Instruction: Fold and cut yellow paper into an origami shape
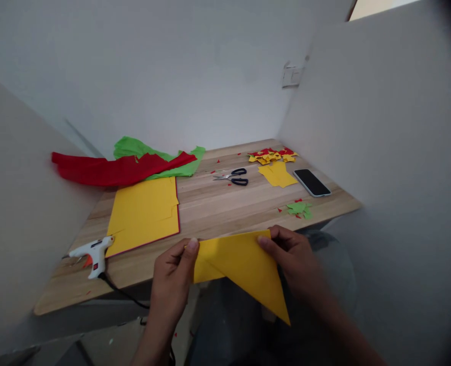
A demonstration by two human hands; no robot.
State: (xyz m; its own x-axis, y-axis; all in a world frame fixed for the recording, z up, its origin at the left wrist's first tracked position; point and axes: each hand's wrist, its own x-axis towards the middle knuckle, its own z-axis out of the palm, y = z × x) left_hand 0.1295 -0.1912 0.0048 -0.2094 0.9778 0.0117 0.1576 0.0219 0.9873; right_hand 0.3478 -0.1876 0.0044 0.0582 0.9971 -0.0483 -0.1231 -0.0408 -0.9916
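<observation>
A folded piece of yellow paper (240,264) is held up just off the table's front edge, in the lower middle of the head view. Its top edge is nearly level, and a pointed flap hangs down at the right. My left hand (174,272) pinches the left end, thumb on the front face. At the upper right corner, my right hand (294,254) grips the paper between thumb and fingers. Behind it on the table lie scissors (233,177) with dark handles, blades partly open. A stack of yellow sheets (143,213) rests to the left.
A white glue gun (96,251) with a black cord lies at the table's front left. Red crepe paper (122,170) and green crepe paper (193,162) are heaped behind the sheets. At right are yellow scraps (277,175), green scraps (300,208) and a phone (312,182). Walls enclose the table (214,203).
</observation>
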